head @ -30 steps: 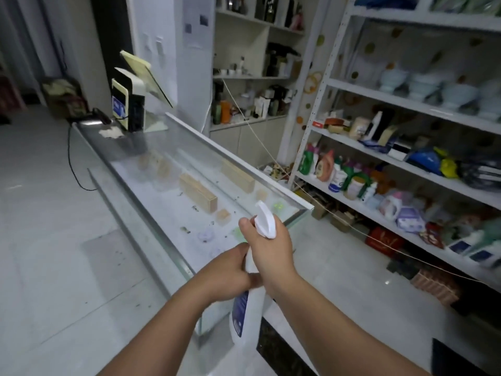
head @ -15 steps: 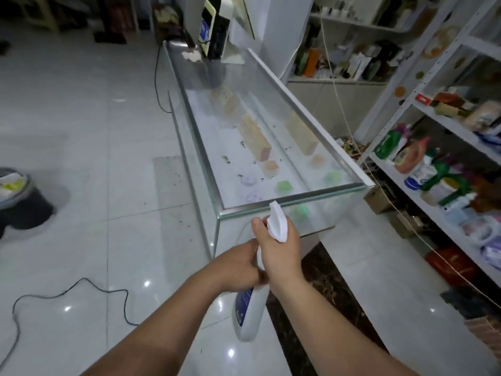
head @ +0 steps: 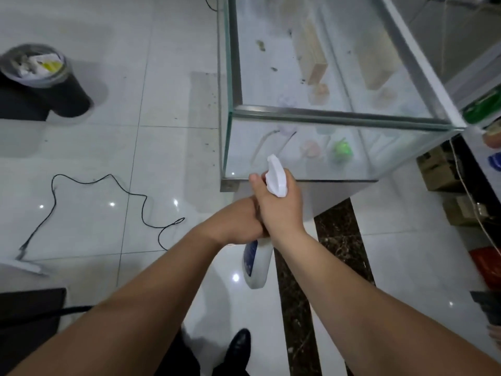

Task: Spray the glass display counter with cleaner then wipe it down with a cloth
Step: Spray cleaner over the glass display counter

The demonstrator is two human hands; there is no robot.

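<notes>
Both hands are wrapped around one white spray bottle [head: 257, 263] in the middle of the frame. The right hand [head: 280, 206] is closed on the neck, just under the white spray head [head: 276, 176]. The left hand [head: 238, 221] is closed on the bottle just below it, and the two hands touch. The bottle hangs over the floor, in front of the near end of the glass display counter [head: 339, 119], which fills the upper right of the frame. The nozzle points up toward the near glass wall.

The step now looks like getting ready to spray. To do it well, lift the bottle higher so the nozzle is over the glass tabletop, not low by the side wall. Aim down at the glass and squeeze gently, so the cleaner lands on the glass and not on the floor. One hand should keep the bottle steady while the other squeezes.

I can see no cloth here, so one will be needed for the wiping.

Counting: one bottle, two hands, one counter. Inside the counter are two long tan blocks [head: 311, 54] and several small round things, too blurry to count. One dark bin [head: 47, 80] stands at the upper left. One black cord [head: 108, 191] lies on the floor at the left. One black shoe [head: 238, 348] shows at the bottom.
</notes>
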